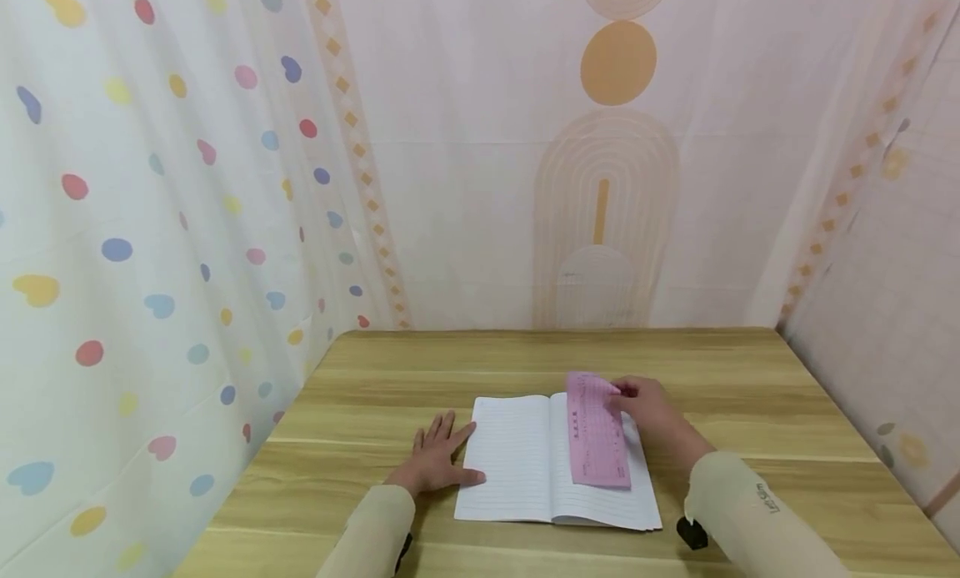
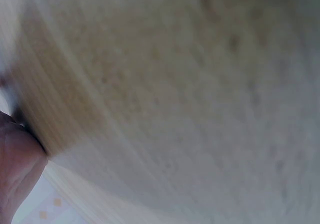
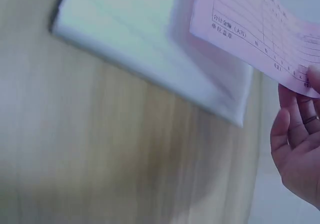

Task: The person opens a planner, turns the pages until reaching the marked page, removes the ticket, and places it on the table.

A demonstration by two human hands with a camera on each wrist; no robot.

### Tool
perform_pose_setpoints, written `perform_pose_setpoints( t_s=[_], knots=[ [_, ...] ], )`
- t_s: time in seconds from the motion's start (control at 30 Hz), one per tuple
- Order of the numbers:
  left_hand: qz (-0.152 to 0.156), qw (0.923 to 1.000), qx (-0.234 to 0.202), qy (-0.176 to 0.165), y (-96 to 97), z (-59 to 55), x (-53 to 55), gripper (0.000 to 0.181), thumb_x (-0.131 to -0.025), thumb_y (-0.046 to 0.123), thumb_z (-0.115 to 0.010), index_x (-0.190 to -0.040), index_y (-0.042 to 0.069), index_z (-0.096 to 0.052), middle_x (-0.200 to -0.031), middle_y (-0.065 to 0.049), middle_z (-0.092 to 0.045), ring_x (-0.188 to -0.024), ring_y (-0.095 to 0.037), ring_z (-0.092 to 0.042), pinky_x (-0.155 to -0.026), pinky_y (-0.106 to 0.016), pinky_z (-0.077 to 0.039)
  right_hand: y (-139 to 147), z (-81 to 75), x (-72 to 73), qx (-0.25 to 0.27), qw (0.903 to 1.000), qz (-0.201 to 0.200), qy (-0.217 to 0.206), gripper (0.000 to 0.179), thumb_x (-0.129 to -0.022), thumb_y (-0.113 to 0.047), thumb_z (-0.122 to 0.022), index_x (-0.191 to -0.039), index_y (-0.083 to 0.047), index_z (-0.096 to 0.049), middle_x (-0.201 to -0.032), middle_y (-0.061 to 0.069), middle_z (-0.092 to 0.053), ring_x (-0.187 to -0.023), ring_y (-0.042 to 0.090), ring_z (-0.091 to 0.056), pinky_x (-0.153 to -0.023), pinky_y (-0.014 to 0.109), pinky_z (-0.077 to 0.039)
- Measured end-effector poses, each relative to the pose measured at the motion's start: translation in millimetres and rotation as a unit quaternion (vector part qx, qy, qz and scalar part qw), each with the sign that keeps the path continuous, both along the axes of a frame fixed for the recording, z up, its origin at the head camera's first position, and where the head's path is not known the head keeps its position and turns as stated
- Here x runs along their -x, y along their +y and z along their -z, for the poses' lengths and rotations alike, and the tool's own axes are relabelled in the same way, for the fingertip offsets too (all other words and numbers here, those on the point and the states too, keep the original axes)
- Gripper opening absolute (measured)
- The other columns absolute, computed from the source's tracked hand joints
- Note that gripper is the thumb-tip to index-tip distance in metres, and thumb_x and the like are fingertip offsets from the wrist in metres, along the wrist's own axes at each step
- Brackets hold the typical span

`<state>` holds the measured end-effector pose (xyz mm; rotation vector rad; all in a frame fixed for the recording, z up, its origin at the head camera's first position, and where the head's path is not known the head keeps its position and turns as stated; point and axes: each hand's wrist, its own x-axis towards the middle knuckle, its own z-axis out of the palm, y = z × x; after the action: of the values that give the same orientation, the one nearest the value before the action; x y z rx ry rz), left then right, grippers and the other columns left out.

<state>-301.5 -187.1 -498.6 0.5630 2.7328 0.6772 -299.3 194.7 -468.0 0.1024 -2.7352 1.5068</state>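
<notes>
An open notebook [image 1: 510, 461] with lined white pages lies on the table. Above its right page, a pink printed form slip [image 1: 596, 436] is pinched at its right edge by my right hand [image 1: 651, 411]. The right wrist view shows the pink slip [image 3: 250, 34] raised off the notebook [image 3: 125, 29], the fingers and thumb of the right hand [image 3: 300, 139] at its edge. My left hand [image 1: 438, 459] lies with spread fingers at the notebook's left edge, thumb on the page. In the left wrist view only part of the left hand [image 2: 20, 169] shows, blurred.
The wooden table [image 1: 360, 511] extends around the notebook on all sides. Behind it hangs a patterned curtain [image 1: 465, 228], with a dotted curtain [image 1: 150, 311] along the left. Dark bands [image 1: 692, 533] sit at the wrists by the sleeves.
</notes>
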Motion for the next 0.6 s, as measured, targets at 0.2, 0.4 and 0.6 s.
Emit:
perform_pose_setpoints(
  t_s=[0.2,0.4,0.6],
  knots=[
    [0.002,1.0000,-0.002,-0.003,-3.7,-1.5,0.2,0.097,-0.082,0.059,-0.072,-0.157,0.013,-0.031,-0.162,-0.026,-0.002,-0.148,-0.045,0.005,-0.113,-0.063,0.009,36,-14.9,-4.7,0.039,0.9963,0.044,-0.062,0.044,-0.098,-0.012,-0.058,-0.137,0.009,-0.051,-0.110,0.020,-0.062,-0.085,0.022,-0.059,-0.069,0.031,-0.053],
    [0.003,1.0000,-0.007,0.000,-5.4,-2.6,0.7,0.099,-0.081,0.062,-0.071,-0.157,0.013,-0.030,-0.162,-0.027,-0.002,-0.148,-0.045,0.005,-0.113,-0.063,0.010,78,-13.7,-11.6,0.024,0.9927,0.072,-0.094,0.048,-0.098,-0.012,-0.056,-0.138,0.014,-0.046,-0.104,0.019,-0.060,-0.079,0.019,-0.056,-0.065,0.029,-0.050],
    [-0.001,1.0000,-0.004,-0.008,-5.3,0.3,1.2,0.099,-0.081,0.061,-0.073,-0.157,0.014,-0.031,-0.163,-0.026,-0.001,-0.149,-0.044,0.006,-0.114,-0.062,0.010,111,-0.3,-19.9,-0.007,0.9934,0.071,-0.091,0.051,-0.098,-0.012,-0.056,-0.136,0.019,-0.044,-0.107,0.023,-0.063,-0.081,0.018,-0.059,-0.066,0.030,-0.052]
  ],
)
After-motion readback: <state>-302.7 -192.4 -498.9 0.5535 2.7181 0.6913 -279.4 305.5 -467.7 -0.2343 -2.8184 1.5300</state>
